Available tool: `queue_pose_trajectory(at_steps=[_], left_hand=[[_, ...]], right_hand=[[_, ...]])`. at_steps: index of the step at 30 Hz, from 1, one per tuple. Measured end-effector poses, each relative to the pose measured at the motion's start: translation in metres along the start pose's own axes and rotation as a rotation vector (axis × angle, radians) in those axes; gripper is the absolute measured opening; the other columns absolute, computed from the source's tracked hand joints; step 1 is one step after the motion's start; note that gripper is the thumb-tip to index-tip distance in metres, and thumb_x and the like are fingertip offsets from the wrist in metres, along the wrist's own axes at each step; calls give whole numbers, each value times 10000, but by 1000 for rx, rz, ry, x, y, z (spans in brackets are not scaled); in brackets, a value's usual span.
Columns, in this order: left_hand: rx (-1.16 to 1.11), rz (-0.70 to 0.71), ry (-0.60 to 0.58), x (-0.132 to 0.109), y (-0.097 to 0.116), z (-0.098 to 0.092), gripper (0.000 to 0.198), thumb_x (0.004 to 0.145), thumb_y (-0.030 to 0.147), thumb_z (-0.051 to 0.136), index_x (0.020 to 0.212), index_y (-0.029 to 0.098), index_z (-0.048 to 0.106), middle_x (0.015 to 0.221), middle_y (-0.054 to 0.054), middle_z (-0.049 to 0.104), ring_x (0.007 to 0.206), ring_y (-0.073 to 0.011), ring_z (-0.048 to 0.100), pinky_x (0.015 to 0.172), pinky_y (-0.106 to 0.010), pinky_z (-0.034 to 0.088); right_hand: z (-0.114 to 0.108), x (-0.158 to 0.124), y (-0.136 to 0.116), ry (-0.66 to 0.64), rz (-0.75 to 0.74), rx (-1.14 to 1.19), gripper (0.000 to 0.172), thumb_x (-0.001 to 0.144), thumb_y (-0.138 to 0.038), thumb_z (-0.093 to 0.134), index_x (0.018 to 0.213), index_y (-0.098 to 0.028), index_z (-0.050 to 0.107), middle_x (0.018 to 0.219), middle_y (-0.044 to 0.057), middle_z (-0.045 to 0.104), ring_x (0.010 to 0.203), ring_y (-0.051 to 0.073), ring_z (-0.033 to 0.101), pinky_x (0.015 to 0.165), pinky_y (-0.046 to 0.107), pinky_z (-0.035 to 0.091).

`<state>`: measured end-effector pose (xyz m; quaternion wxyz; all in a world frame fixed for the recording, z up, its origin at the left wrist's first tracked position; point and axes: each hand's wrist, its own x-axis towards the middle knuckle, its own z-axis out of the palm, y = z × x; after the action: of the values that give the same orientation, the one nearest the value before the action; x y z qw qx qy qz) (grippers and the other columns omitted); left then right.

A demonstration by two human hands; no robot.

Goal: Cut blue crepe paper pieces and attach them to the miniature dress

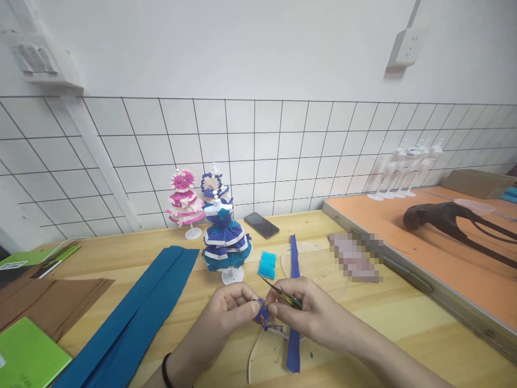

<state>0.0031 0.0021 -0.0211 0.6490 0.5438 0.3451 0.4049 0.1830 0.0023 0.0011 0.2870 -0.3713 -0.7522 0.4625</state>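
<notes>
Head view. Wooden worktop (301,222) before me, white wall behind, gridded below. My left hand (232,312) is closed, thumb and forefinger pinching a small crumpled purple piece (263,313) at its left edge. My right hand (309,310) is curled around a slim pointed tool (291,300), dark with some yellow and green, tip up and to the left; its thumb and forefinger meet the right side of the same piece. The piece sits between my two hands, low in the middle of the view, above a clear disc (249,360) scattered with tiny purple scraps.

A long purple strip (293,353) runs beneath my right hand, its far end across a second clear disc. Just beyond the hands: a pleated turquoise piece (267,264), then a dark phone (262,225) near the wall.

Left of these, a white stand in a tiered blue, white and teal dress (226,242); behind it another in purple and cream, and a pink one (183,199) beside. Long teal sheets (133,318) to my left, brown sheets (48,302) farther out. To the right, an orange board (363,221) carries bare white forms (404,167).
</notes>
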Motion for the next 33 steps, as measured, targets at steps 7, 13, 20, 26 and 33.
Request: queue_pose_trajectory(at_steps=[7, 13, 20, 26, 33], left_hand=[[-10, -9, 0, 1, 3, -4, 136, 745, 256, 563, 683, 136, 574, 755, -73, 670, 766, -186, 587, 721, -302, 416], [75, -24, 66, 4, 1, -5, 161, 741, 273, 559, 650, 141, 569, 752, -64, 678, 685, -144, 564, 670, -259, 411], [190, -69, 116, 8, -3, 0, 197, 721, 309, 565, 643, 130, 590, 678, -48, 655, 638, -135, 539, 637, -242, 400], [220, -63, 109, 7, -9, 3, 198, 715, 308, 564, 619, 136, 585, 603, -18, 617, 611, -131, 540, 603, -232, 390], [217, -78, 116, 8, -8, 5, 193, 710, 308, 570, 620, 138, 584, 596, -30, 638, 596, -134, 561, 599, -233, 412]], right_hand=[[-13, 5, 8, 90, 40, -40, 203, 795, -327, 487, 708, -154, 544, 605, -26, 440, 567, 106, 395, 517, 208, 329], [-14, 13, 26, 188, 123, -78, 222, 761, -348, 530, 655, -156, 493, 548, -59, 345, 516, 86, 327, 477, 197, 272], [-4, 11, 14, 60, 62, 66, 251, 816, -350, 450, 745, -154, 589, 695, -5, 572, 631, 121, 486, 591, 213, 359], [8, 9, 13, 71, 147, 18, 166, 772, -294, 507, 727, -153, 584, 639, -8, 577, 590, 121, 483, 572, 219, 370], [7, 10, 15, 97, 190, -24, 160, 747, -287, 519, 678, -155, 577, 578, -26, 539, 518, 99, 427, 508, 200, 338]])
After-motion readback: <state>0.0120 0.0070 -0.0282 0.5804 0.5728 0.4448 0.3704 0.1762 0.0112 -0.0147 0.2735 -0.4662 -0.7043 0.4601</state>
